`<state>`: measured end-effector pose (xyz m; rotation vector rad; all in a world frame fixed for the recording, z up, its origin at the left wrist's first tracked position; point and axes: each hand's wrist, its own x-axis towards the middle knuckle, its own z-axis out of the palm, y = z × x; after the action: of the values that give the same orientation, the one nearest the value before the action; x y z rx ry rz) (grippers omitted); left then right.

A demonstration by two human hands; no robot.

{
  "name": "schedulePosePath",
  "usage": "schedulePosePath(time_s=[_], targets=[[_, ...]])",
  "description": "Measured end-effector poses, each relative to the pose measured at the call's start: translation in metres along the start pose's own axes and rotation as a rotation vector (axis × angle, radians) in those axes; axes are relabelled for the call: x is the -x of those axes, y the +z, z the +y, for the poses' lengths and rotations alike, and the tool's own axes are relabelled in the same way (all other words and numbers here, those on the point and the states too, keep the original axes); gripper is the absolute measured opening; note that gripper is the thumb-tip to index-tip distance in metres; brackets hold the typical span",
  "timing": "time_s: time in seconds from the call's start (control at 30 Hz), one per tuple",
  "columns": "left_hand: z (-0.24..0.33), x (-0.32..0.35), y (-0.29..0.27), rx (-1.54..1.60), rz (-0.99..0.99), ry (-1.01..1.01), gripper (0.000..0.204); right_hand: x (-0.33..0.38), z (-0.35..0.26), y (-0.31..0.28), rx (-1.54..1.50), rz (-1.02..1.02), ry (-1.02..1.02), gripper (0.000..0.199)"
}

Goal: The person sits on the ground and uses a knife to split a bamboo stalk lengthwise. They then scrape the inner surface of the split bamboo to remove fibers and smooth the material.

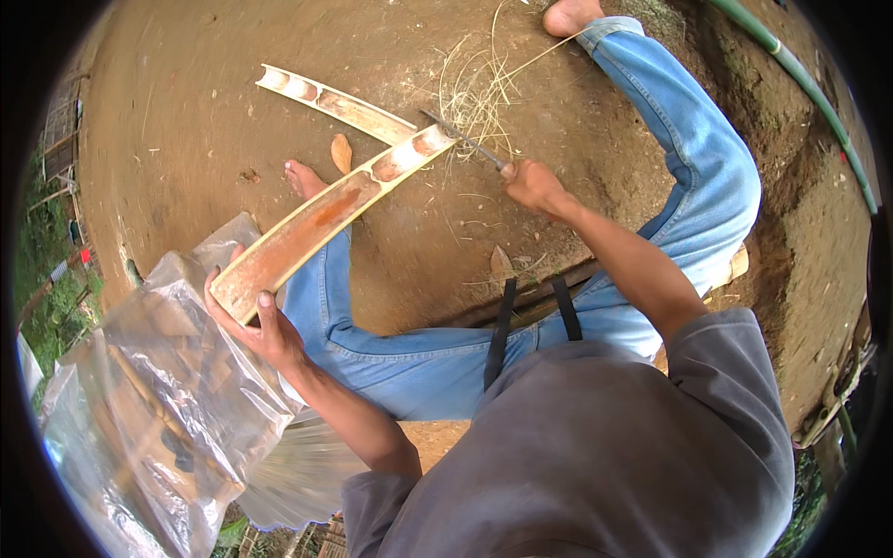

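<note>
A split half of a bamboo stalk (316, 219) slants across the front of me, its hollow side up and an inner node near the far end. My left hand (265, 330) grips its near, wider end, thumb on the rim and fingers round the outside. My right hand (538, 189) is closed on the handle of a knife (476, 147), whose dark narrow blade lies at the bamboo's far end; whether it touches the edge I cannot tell. A second bamboo half (339, 105) lies on the ground beyond, partly covered by the held one.
Thin bamboo shavings (479, 88) lie in a tangle on the brown dirt ground (205, 121). Clear plastic sheeting (177, 372) covers things at my left. A dry leaf (341, 153) lies by my left foot. A green bamboo pole (800, 74) runs along the far right.
</note>
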<state>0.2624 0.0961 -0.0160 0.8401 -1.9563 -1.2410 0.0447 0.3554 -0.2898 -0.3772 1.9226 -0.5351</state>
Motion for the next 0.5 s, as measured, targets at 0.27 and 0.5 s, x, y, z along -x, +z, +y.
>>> schedulePosePath(time_s=[0.27,0.5], targets=[[-0.001,0.0,0.002,0.041,0.022,-0.013,0.076,0.112,-0.086,0.001,-0.13,-0.121,-0.384,0.014],[-0.004,0.002,-0.002,0.031,0.0,0.034,0.074,0.112,-0.072,0.013,-0.111,0.083,-0.558,0.009]])
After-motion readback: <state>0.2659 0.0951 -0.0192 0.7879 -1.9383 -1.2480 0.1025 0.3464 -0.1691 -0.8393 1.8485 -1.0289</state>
